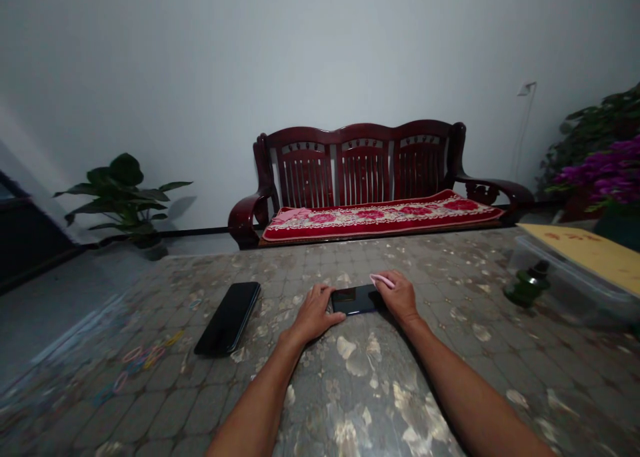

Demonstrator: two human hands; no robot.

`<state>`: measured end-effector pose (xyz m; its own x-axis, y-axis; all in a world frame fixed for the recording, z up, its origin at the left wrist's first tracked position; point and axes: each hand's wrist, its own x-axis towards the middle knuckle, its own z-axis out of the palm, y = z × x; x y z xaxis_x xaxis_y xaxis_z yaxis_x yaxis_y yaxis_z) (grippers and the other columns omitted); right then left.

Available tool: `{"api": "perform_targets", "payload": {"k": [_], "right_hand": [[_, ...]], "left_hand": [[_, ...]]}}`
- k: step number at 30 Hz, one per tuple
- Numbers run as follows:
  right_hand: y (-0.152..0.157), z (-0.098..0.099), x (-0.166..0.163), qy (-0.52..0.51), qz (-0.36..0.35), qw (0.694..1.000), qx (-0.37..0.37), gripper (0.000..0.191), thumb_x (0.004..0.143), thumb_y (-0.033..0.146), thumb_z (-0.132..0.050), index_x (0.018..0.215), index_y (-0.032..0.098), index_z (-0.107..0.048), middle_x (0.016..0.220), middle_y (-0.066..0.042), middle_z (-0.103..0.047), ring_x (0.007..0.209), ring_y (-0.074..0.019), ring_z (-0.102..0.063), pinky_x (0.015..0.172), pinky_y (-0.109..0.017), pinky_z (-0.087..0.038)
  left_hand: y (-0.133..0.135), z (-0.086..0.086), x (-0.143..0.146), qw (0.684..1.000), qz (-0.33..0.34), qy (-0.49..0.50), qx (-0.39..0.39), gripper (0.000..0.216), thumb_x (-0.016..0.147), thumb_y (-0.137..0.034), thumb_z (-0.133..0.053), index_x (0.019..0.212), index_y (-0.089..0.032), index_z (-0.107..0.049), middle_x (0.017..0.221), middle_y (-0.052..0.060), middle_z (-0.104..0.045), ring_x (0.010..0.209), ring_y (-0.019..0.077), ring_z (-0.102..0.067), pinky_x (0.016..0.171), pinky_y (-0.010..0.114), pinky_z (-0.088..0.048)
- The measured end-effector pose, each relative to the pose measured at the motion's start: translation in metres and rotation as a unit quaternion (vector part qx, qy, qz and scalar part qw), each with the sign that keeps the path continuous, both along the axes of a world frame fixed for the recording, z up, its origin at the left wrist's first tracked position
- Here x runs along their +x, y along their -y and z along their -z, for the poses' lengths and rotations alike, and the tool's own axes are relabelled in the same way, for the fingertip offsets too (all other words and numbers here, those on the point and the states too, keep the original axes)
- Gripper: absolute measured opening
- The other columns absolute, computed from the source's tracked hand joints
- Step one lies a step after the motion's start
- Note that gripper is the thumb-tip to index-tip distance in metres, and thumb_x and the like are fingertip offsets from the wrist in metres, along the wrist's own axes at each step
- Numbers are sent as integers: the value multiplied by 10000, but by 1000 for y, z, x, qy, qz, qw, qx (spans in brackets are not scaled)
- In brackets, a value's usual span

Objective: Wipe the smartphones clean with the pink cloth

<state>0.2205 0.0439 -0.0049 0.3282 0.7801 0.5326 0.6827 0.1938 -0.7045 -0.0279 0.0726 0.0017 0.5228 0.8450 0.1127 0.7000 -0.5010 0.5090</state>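
A dark phone (356,300) lies flat, sideways to me, on the patterned tablecloth. My left hand (316,310) grips its left end, thumb at the near edge and fingers at the far edge. Over the right end of the phone is my right hand (397,295), closed on a thin folded pink cloth (383,281) that sticks out past the fingers. Part of the phone's right end is hidden under that hand. To the left of my left hand, a black wallet-like case or larger phone (229,319) rests on the table.
Colourful rubber bands (145,358) lie at the left. On the right stand a green bottle (528,283) and a clear plastic box (575,290) with a yellow card (585,250) on top. Beyond the table (345,390) is a wooden bench (363,157); potted plants (125,197) flank it.
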Motion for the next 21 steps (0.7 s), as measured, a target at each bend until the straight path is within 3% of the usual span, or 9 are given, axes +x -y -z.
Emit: {"api": "perform_targets", "payload": {"k": [10, 17, 21], "right_hand": [[1, -5, -5, 117, -1, 991, -59, 215, 854, 299, -580, 846, 236, -784, 844, -46, -711, 850, -193, -611, 760, -269, -418], [5, -6, -5, 159, 27, 983, -88, 207, 873, 294, -577, 933, 247, -770, 931, -35, -738, 886, -199, -599, 775, -283, -390], [10, -13, -8, 231, 41, 964, -122, 186, 878, 267, -579, 879, 248, -764, 898, -42, -734, 874, -211, -575, 773, -306, -350]], "left_hand": [[5, -7, 2, 1000, -11, 5, -1, 604, 744, -367, -785, 1284, -208, -566, 1340, 124, -510, 1285, 313, -505, 1106, 422, -401], [2, 1, 2, 1000, -7, 14, 8, 616, 751, -369, -796, 1295, -207, -555, 1358, 128, -505, 1305, 309, -483, 1116, 427, -389], [2, 4, 1, 1000, -10, 21, 10, 615, 744, -378, -806, 1284, -218, -559, 1357, 121, -507, 1304, 310, -481, 1107, 436, -397]]}}
